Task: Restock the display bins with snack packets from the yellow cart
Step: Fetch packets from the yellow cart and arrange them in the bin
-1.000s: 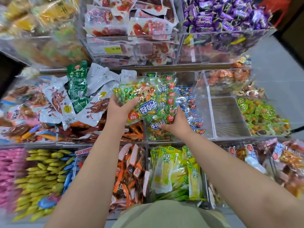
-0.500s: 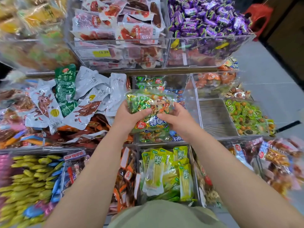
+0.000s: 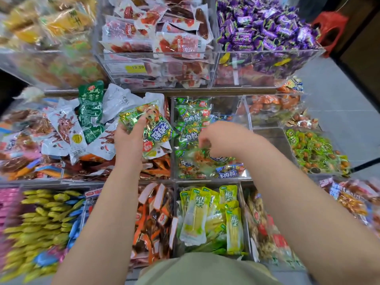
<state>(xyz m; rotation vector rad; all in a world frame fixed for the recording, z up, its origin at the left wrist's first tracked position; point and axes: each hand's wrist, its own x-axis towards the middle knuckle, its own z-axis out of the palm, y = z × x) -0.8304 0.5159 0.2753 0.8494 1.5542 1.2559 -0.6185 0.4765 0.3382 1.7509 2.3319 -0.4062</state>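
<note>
- While the person leans over the display bins (image 3: pixel 267 52), the left hand (image 3: pixel 128 138) holds up a clear bag of green snack packets (image 3: pixel 153 130), its fingers (image 3: pixel 123 130) clenched on the bag's lower left edge
- The right hand (image 3: pixel 221 138) hangs just right of those fingers, over the bin (image 3: pixel 247 120) of loose green packets (image 3: pixel 191 112), its own fingers curled downward
- A blurred green packet (image 3: pixel 195 156) lies directly beneath the right fingertips; whether they are grasping it or have released it cannot be told
</note>
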